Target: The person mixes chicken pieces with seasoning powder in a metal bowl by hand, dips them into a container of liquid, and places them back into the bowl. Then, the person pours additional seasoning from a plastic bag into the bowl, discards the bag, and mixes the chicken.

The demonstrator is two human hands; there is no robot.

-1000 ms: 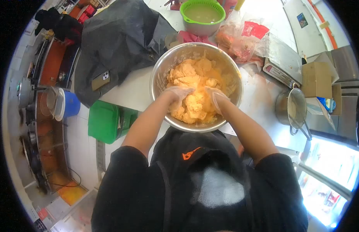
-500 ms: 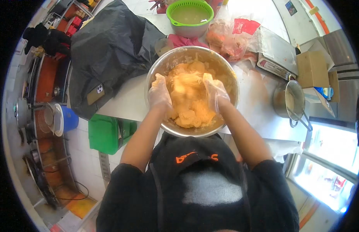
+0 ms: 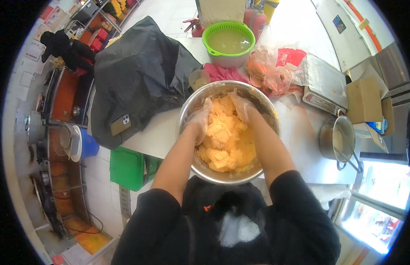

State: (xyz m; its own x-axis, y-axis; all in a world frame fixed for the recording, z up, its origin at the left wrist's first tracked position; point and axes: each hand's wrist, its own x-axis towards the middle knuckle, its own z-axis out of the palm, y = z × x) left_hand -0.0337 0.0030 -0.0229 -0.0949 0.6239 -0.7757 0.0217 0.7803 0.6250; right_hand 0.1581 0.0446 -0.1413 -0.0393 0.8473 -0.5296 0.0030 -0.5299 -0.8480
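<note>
A large steel mixing bowl (image 3: 272, 145) holds a heap of wet, orange-coated meat pieces (image 3: 225, 137), perhaps chicken. My left hand (image 3: 199, 120), in a clear plastic glove, cups the heap at its left side. Gloved the same way, my right hand (image 3: 243, 108) presses into the far right part of the heap. Both hands are inside the rim, with the meat between them. Their fingertips are partly buried in the coating.
Behind the bowl stand a green colander (image 3: 228, 39) over a tub of cloudy liquid, a pink cloth (image 3: 222, 73) and plastic bags (image 3: 269, 73). A scale (image 3: 324, 84) and a steel pot (image 3: 337, 139) sit right. Black plastic sheeting (image 3: 139, 79) with a phone (image 3: 121, 125) lies left.
My hands have moved from the bowl's two sides toward its far part, closer together. The meat, blurred before, now lies heaped nearer to me. The view has tilted up.
</note>
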